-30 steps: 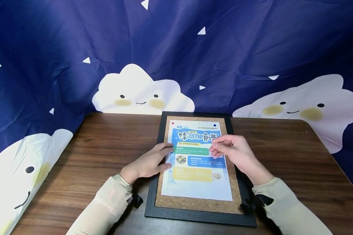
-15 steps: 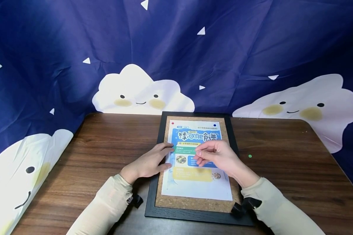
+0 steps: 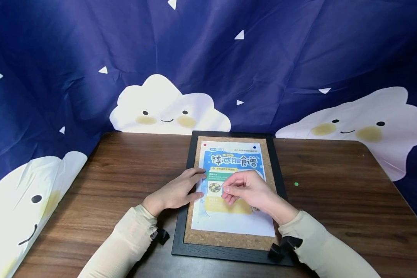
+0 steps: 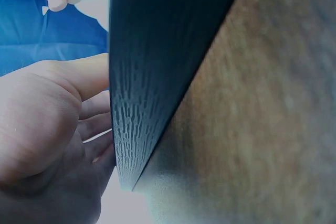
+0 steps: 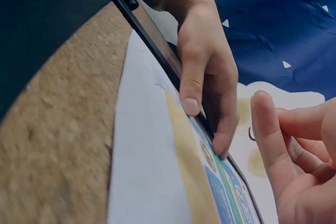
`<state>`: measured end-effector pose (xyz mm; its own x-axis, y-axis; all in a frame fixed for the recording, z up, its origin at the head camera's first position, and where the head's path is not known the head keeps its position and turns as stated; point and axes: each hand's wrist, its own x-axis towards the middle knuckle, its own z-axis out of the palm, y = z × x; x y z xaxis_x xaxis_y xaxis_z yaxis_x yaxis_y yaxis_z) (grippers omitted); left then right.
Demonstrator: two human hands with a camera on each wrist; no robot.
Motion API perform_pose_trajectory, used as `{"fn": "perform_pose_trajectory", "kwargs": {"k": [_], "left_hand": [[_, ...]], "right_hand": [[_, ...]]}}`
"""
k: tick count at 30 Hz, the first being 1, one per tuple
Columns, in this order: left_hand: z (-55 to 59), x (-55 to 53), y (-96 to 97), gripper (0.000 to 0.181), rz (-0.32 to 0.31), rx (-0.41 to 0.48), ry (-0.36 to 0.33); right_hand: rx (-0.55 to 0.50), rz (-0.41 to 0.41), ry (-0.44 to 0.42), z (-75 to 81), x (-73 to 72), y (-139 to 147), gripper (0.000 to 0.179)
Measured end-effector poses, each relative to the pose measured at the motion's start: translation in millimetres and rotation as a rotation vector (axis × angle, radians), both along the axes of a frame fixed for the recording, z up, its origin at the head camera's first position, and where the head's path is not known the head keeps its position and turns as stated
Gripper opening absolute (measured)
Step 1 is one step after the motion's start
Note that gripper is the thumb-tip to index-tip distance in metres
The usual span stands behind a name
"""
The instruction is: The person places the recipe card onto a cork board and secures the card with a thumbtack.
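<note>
A framed cork board point(image 3: 226, 241) lies on the table with a printed poster point(image 3: 229, 227) on it. My left hand point(image 3: 175, 191) rests over the board's left edge, thumb and fingertips on the poster, fingers loosely bent. Over the middle of the poster, my right hand point(image 3: 248, 189) has thumb and forefinger pinched together, other fingers curled. In the right wrist view those fingertips point(image 5: 265, 106) meet and hide most of whatever lies between them; I cannot tell its kind. A red round tack point(image 3: 205, 144) sits at the poster's top left corner, a blue one point(image 3: 254, 147) at the top right.
A small green dot-shaped tack point(image 3: 296, 184) lies on the brown wooden table point(image 3: 333, 200), right of the board. Behind the table hangs a blue curtain point(image 3: 194, 46) with white clouds. The board's black frame point(image 4: 152, 66) fills the middle of the left wrist view.
My right hand has moved left and slightly down across the poster, fingers still pinched, and the green tack on the table has come into sight. The left hand has stayed put.
</note>
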<state>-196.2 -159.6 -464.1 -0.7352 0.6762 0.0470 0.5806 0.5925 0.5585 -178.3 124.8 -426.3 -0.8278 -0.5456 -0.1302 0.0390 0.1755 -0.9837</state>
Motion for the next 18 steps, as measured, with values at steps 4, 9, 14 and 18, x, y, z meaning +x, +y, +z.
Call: {"fn": "perform_pose_trajectory", "kwargs": {"k": [4,9,14,18], "left_hand": [[-19.3,-8.2,-3.4,0.06,0.001,0.0,0.041],[-28.2,-11.0,-5.8,0.062,-0.011,-0.02,0.092],[-6.1,-1.7,-2.5,0.059,-0.016,-0.018,0.065],[-5.3,-2.8,-1.9,0.059,-0.005,-0.008,0.027]], "right_hand": [[0.007,0.039,-0.014,-2.2,1.9,-5,0.022],[-0.001,0.091,-0.01,-4.6,4.3,-10,0.024],[-0.007,0.141,0.004,-7.1,7.3,-15,0.023],[0.0,0.168,0.022,-8.0,10.9,-19,0.021]]}}
